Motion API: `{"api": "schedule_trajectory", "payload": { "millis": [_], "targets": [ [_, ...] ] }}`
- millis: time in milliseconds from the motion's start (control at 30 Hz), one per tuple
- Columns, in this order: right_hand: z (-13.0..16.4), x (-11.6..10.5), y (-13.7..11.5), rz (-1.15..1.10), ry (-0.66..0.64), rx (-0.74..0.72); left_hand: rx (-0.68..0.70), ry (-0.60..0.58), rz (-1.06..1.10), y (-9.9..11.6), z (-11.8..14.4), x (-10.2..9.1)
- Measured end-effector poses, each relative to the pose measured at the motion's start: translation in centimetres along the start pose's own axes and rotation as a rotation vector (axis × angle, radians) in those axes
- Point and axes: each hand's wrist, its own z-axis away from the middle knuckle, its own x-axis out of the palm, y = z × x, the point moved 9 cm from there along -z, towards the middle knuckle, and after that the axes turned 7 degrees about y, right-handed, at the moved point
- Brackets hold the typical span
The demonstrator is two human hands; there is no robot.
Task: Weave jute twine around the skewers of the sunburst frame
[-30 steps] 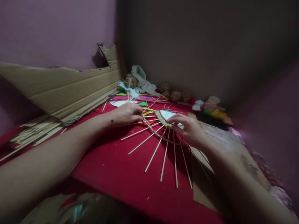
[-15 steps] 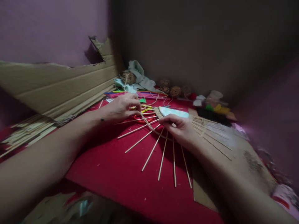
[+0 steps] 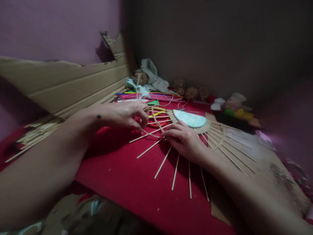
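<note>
A half-round piece covered in pale blue-green fabric (image 3: 189,118) has a woven twine border (image 3: 202,128). Thin wooden sticks (image 3: 163,161) fan out from it. A curved row of twine (image 3: 156,119) crosses the sticks on the left, and another twine row (image 3: 221,138) crosses those on the right. My left hand (image 3: 133,115) is closed in a pinch on a strand of twine (image 3: 151,133) stretched towards my right hand. My right hand (image 3: 186,138) pinches the twine where it meets a stick; its fingertips partly hide that crossing.
Red cloth (image 3: 117,173) covers the table, with a cardboard sheet (image 3: 220,202) at right. Behind lie balls of twine (image 3: 190,93), coloured strips (image 3: 154,96), grey-blue cloth (image 3: 156,80) and a red-handled tool (image 3: 156,125). Tall cardboard (image 3: 73,81) and a stick bundle (image 3: 36,135) stand left.
My right hand has moved from beside the woven border outwards to the twine row. My left hand has come lower, drawing the strand nearer. The view has shifted slightly.
</note>
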Motion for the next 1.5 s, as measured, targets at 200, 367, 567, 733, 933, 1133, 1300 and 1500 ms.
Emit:
{"api": "schedule_trajectory", "payload": {
  "millis": [200,367,567,733,933,1133,1300,1500],
  "targets": [
    [-1.4,1.2,-0.4,0.177,-0.119,0.050,-0.087,-0.019,0.016,-0.4,0.2,0.1],
    [-1.8,1.6,-0.7,0.137,-0.033,0.049,-0.144,-0.060,0.064,-0.4,0.6,0.4],
    [-1.2,2.2,-2.7,0.034,-0.093,-0.073,-0.226,-0.078,0.132,-1.5,1.1,0.9],
    [-1.0,3.5,-3.4,0.327,-0.178,-0.210,-0.257,-0.147,0.192,-1.6,1.4,1.3],
    [-0.9,3.3,-3.0,0.414,-0.102,-0.214,-0.296,-0.202,0.353,-0.8,2.2,0.6],
    [-0.9,2.3,-2.7,0.382,-0.010,-0.178,-0.388,-0.298,0.245,-2.2,3.9,0.4],
    [-1.0,1.6,-2.5,0.352,0.053,-0.165,-0.396,-0.287,0.403,-2.7,4.4,0.8],
    [-1.0,1.2,-2.6,0.340,0.065,-0.153,-0.376,-0.268,0.177,-3.6,3.8,1.2]
  ]
}}
